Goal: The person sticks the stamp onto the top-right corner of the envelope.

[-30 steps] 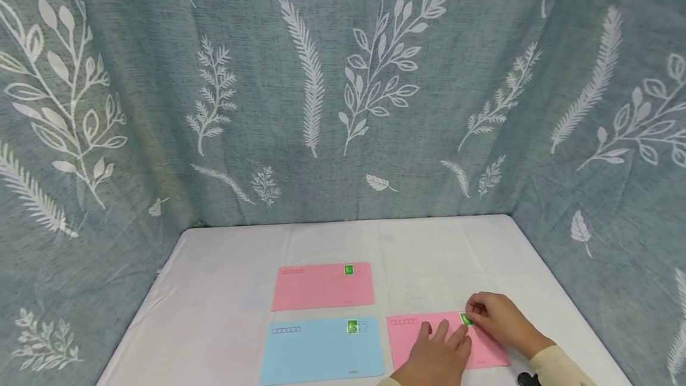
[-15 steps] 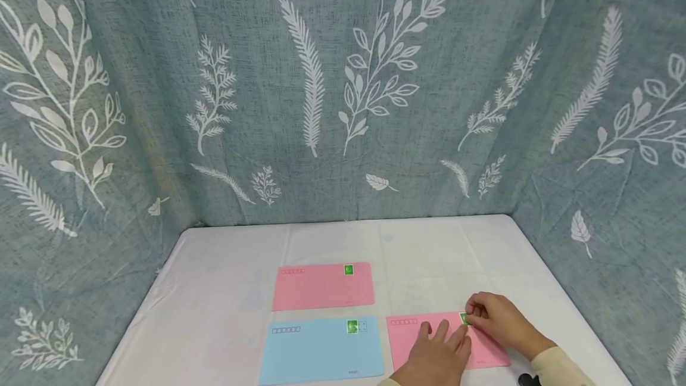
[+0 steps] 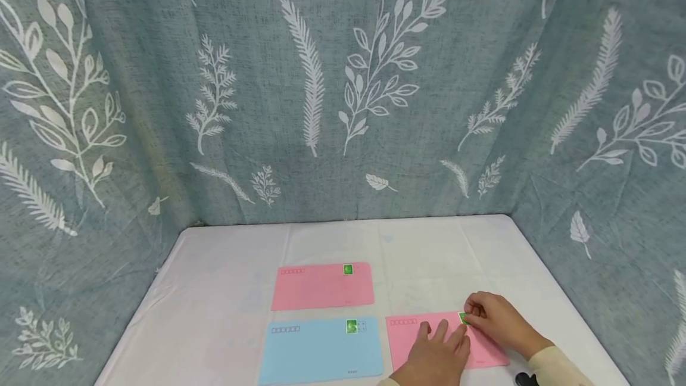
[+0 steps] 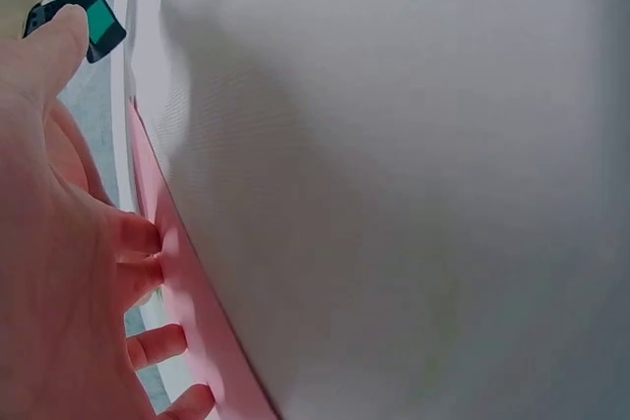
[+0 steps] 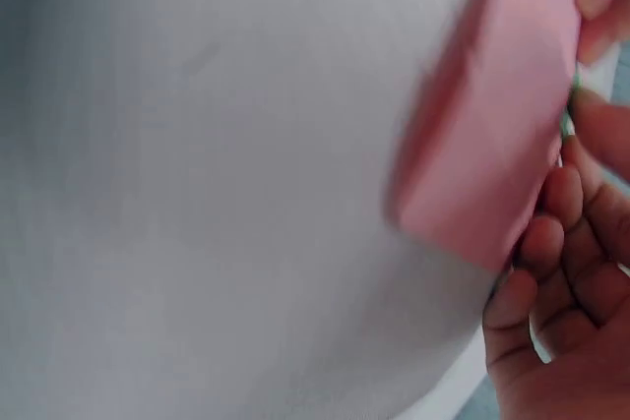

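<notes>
A pink envelope (image 3: pixel 399 339) lies at the right front of the table, with a green stamp (image 3: pixel 462 318) at its upper right corner. My left hand (image 3: pixel 438 351) rests on the envelope, fingers spread, their tips pressing the paper. Curled in close, the fingers and thumb of my right hand (image 3: pixel 499 321) pinch at the stamp and cover much of it. In the right wrist view, the thumb touches a green edge of the stamp (image 5: pixel 574 86) above the pink envelope (image 5: pixel 492 154). The left wrist view catches the spread left hand (image 4: pixel 74 243) on the pink envelope (image 4: pixel 187 272).
Left of the hands lies a blue envelope (image 3: pixel 316 350) with a stamp. Behind it is another stamped pink envelope (image 3: pixel 316 290). A small black object (image 3: pixel 526 379) sits by the right sleeve. White cloth covers the table (image 3: pixel 230 267); a patterned curtain (image 3: pixel 257 106) encloses it.
The right thumb and fingers have closed slightly over the stamp, so less of it shows. The left hand and the envelopes stay where they were.
</notes>
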`<state>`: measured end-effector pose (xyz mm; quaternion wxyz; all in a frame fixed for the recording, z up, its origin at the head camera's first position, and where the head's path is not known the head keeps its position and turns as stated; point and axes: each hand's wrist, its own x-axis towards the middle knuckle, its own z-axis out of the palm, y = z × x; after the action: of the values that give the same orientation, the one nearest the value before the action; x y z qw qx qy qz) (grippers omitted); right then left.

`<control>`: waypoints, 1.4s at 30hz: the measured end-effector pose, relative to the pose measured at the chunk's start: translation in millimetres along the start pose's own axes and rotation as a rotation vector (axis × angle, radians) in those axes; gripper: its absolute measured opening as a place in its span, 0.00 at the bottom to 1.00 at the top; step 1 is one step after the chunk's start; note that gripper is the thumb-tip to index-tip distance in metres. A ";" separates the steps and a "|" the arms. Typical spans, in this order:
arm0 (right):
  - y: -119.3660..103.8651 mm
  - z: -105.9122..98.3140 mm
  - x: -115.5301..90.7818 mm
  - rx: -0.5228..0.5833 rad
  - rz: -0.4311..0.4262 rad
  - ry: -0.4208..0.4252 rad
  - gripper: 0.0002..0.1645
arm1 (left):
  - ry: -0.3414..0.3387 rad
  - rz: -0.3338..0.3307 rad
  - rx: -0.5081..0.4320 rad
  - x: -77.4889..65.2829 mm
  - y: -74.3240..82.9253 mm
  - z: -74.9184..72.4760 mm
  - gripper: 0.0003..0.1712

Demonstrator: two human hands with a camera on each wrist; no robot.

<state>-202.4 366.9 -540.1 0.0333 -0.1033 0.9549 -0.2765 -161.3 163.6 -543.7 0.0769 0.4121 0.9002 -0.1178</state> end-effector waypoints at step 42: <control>7.4 7.2 -4.3 0.141 0.092 0.048 0.08 | 0.008 -0.017 0.086 -2.9 3.9 8.9 0.50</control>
<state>-198.6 370.2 -550.1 0.0302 -0.0501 0.9373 -0.3437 -156.1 161.6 -552.2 0.0546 0.4080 0.8980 -0.1553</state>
